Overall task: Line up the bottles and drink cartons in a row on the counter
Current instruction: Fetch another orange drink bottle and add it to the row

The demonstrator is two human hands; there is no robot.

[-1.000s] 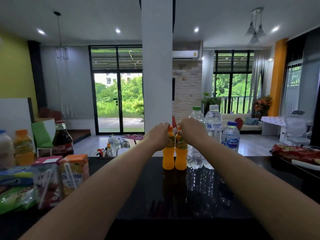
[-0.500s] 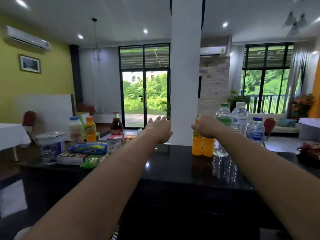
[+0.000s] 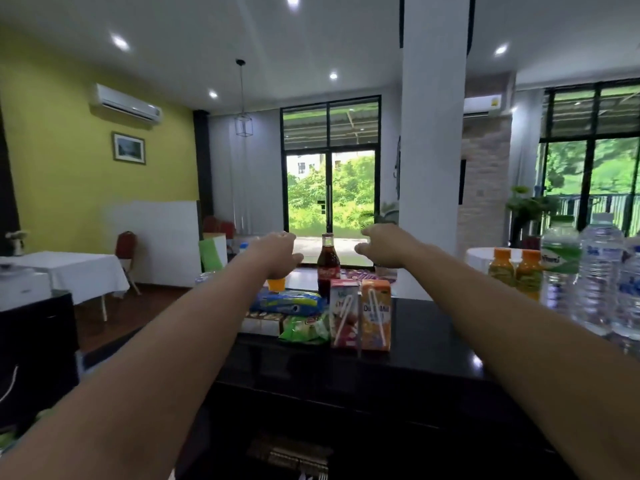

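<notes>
A glass cola bottle (image 3: pixel 328 268) stands at the far edge of the black counter (image 3: pixel 433 344). My left hand (image 3: pixel 278 252) hovers to its left and my right hand (image 3: pixel 382 245) to its right, both empty with fingers apart, neither touching it. In front of the cola stand a red drink carton (image 3: pixel 343 318) and an orange drink carton (image 3: pixel 375 320), side by side. Beneath my left hand an orange bottle (image 3: pixel 276 284) is mostly hidden. On the right, two orange juice bottles (image 3: pixel 514 271) and several water bottles (image 3: pixel 588 282) stand in a row.
Snack packs lie left of the cartons: a blue biscuit pack (image 3: pixel 285 303), a green bag (image 3: pixel 304 329) and flat boxes (image 3: pixel 263 322). A white pillar (image 3: pixel 431 150) rises behind the counter. A white-clothed table (image 3: pixel 69 271) and red chair (image 3: pixel 126 251) stand at left.
Both hands let go of the two orange juice bottles and swung left to either side of the cola bottle. My view turned left, so the juice and water row sits at the right edge.
</notes>
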